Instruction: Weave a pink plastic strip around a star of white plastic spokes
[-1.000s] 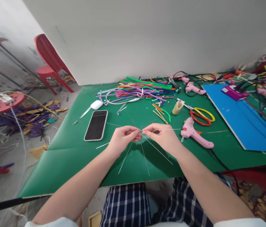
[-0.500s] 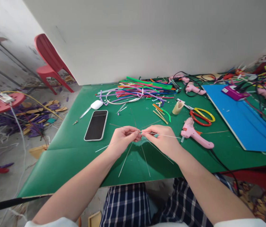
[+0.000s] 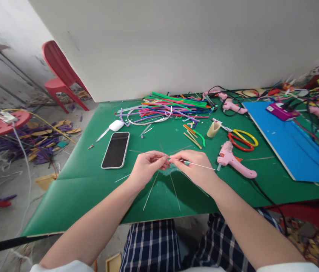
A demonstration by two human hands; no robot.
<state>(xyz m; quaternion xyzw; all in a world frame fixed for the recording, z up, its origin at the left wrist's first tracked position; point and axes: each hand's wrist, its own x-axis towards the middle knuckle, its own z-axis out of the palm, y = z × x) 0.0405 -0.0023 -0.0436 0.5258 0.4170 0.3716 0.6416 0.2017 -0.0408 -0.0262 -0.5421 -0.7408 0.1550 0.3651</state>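
Observation:
Fingertip to fingertip, my two hands meet above the middle of the green table (image 3: 85, 196). My left hand (image 3: 149, 165) is closed in a pinch on the centre of several thin white wires (image 3: 150, 192), which spread outward like spokes. Thumb and forefinger of my right hand (image 3: 191, 165) pinch one thin white wire (image 3: 204, 166) that runs back across the hand to the right. My fingers hide the point where the wires cross.
A phone (image 3: 116, 150) lies to the left, with a white case (image 3: 116, 125) behind it. Coloured pipe cleaners (image 3: 173, 105) are heaped at the back. Rightward are scissors (image 3: 241, 139), a pink glue gun (image 3: 237, 162), a beige tube (image 3: 213, 129) and a blue board (image 3: 286, 151).
Both hands stay nearly in place, still pinching. The spread wires have shifted and turned slightly.

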